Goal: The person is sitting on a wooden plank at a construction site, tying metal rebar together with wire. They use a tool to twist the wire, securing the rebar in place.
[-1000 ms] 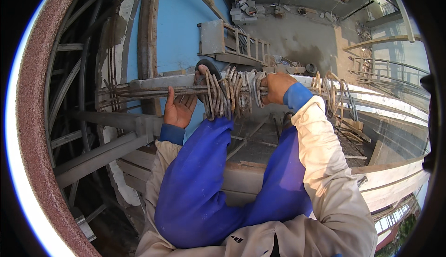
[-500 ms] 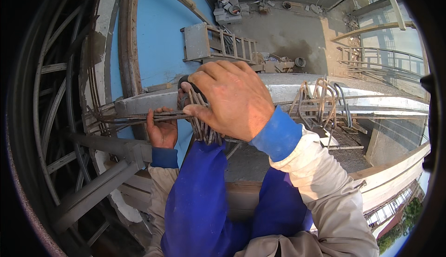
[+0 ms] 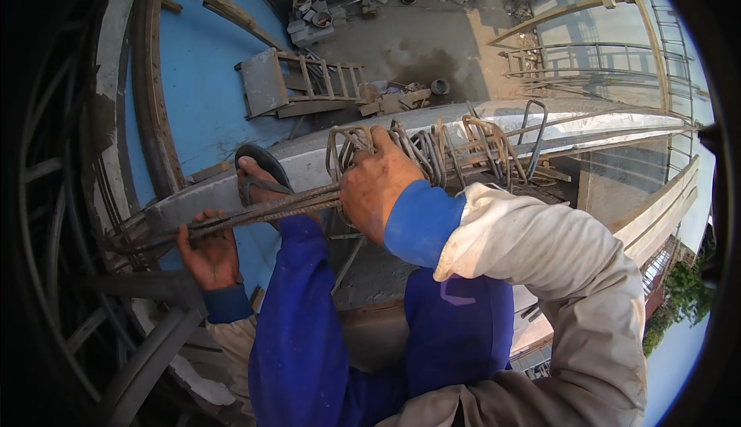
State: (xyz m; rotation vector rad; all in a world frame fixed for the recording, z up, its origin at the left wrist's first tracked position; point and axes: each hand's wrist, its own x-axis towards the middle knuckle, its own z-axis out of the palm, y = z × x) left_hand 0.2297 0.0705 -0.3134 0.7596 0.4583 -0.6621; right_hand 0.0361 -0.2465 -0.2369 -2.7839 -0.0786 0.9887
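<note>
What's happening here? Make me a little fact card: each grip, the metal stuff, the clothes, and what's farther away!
Left grip: palm up, at the long, thin brown metal bars
Right grip: on the bars, touching rusty bent metal loops; fingertips partly hidden
More loops: to the right of the right grip
Foot: wears a black open sandal, beyond the bars
Clothes: bright blue cloth trousers; beige cloth sleeves with blue cuffs
Farther away: a flat light-blue surface

A building site, by its steel rods (image 3: 282,209), rough timber post (image 3: 150,79), rubble pile (image 3: 312,32) and bare concrete floor (image 3: 374,45).
</note>
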